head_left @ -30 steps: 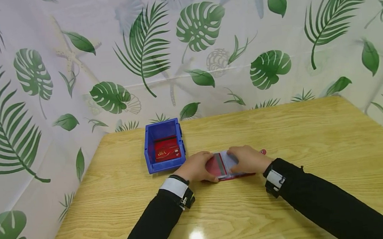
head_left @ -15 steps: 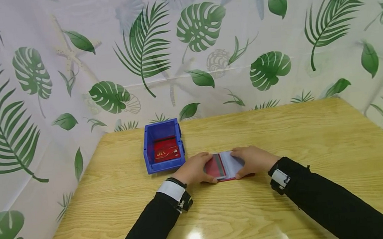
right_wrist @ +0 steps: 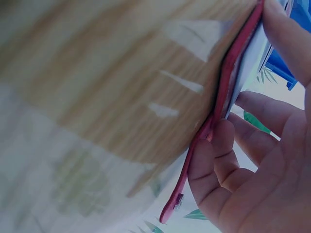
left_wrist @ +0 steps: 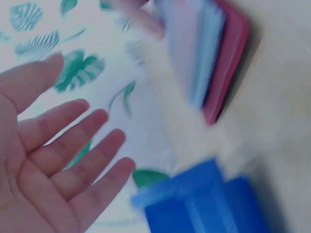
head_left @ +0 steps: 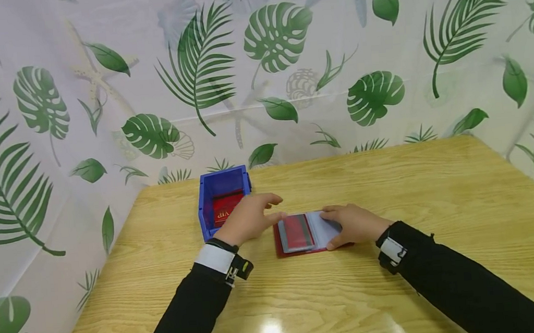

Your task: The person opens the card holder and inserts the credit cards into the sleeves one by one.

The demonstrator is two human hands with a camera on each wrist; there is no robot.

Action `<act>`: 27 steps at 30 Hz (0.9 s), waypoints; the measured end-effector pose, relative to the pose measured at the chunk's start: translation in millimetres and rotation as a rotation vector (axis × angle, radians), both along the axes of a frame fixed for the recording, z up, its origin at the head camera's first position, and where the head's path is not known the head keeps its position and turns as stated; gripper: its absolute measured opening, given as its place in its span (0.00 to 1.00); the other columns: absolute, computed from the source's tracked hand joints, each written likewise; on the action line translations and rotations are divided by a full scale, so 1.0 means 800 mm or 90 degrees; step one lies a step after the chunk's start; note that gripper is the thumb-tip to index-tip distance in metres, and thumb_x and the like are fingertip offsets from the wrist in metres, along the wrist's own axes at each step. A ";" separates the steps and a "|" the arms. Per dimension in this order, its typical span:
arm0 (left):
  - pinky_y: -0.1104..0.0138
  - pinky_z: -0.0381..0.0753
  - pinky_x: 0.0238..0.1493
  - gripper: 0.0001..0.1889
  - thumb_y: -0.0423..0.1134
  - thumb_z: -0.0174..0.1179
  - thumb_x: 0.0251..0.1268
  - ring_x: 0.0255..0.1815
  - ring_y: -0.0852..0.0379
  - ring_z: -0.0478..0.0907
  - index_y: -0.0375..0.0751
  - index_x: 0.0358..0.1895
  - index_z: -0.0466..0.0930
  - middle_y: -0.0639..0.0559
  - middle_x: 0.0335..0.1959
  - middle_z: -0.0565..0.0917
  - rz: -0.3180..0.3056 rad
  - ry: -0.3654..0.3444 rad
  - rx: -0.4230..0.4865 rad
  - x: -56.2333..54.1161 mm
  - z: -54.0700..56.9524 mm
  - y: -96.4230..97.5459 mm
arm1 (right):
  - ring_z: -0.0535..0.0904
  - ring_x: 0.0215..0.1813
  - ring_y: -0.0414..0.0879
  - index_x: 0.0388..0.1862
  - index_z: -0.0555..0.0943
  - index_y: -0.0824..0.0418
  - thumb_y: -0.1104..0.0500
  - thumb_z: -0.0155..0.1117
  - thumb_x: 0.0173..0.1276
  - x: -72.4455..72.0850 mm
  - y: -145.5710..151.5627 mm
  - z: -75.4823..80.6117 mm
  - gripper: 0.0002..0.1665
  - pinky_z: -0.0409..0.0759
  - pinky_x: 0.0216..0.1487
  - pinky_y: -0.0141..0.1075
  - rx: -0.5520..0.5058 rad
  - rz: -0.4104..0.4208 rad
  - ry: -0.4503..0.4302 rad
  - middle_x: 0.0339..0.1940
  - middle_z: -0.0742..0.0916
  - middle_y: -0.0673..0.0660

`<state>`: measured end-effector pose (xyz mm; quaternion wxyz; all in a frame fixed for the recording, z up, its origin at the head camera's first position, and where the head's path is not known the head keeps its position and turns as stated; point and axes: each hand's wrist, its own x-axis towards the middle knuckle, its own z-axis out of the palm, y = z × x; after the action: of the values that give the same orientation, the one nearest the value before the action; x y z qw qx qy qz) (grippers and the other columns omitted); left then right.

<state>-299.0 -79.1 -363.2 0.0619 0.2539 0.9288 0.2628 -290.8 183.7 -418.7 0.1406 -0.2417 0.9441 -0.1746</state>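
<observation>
2 black fabric sleeves, each with 1 white wrist strap, reach over the wood-grain surface. The left hand is wide and holds nothing; only the left wrist view shows its palm, with the fingers spread. The right hand grips the right half of 1 red, rectangular card holder, which lies open well in from the surface's far edge, its clear pockets smooth and plastic-looking. Only the right wrist view shows its narrow tab with 1 small snap. Farther off, towards the surface's far-left corner, stands 1 boxy blue plastic bin with a red card lettered "VIP" inside. Beyond the far edge hangs white cloth printed with green leaves.
</observation>
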 end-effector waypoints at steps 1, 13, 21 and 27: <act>0.57 0.77 0.54 0.21 0.46 0.60 0.69 0.58 0.49 0.77 0.42 0.61 0.78 0.48 0.58 0.80 0.021 0.018 0.011 -0.002 0.006 -0.007 | 0.66 0.68 0.67 0.70 0.68 0.68 0.44 0.75 0.56 0.000 0.000 0.000 0.50 0.66 0.65 0.55 0.000 0.000 0.002 0.71 0.69 0.68; 0.55 0.77 0.52 0.13 0.40 0.56 0.72 0.48 0.46 0.80 0.36 0.51 0.82 0.42 0.48 0.84 0.281 0.124 0.044 -0.036 -0.001 -0.069 | 0.63 0.71 0.65 0.71 0.66 0.69 0.46 0.75 0.57 0.003 -0.001 0.002 0.50 0.64 0.67 0.54 -0.018 -0.011 -0.012 0.72 0.68 0.68; 0.53 0.76 0.55 0.13 0.35 0.56 0.70 0.51 0.43 0.80 0.34 0.52 0.82 0.39 0.49 0.84 0.294 0.122 -0.037 -0.047 -0.031 -0.073 | 0.62 0.71 0.65 0.71 0.66 0.69 0.46 0.75 0.57 0.003 -0.001 -0.004 0.50 0.64 0.67 0.54 -0.025 -0.009 -0.019 0.72 0.67 0.68; 0.53 0.76 0.56 0.15 0.35 0.58 0.69 0.53 0.43 0.80 0.34 0.56 0.81 0.38 0.51 0.83 0.282 0.086 -0.102 -0.053 -0.038 -0.062 | 0.62 0.71 0.64 0.71 0.66 0.69 0.46 0.74 0.57 0.002 0.001 -0.002 0.50 0.63 0.68 0.53 -0.020 -0.012 -0.015 0.73 0.67 0.67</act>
<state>-341.4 -128.8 -393.4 -0.0396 0.0556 0.9816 0.1781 -289.0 184.2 -420.6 0.1458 -0.2328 0.9418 -0.1938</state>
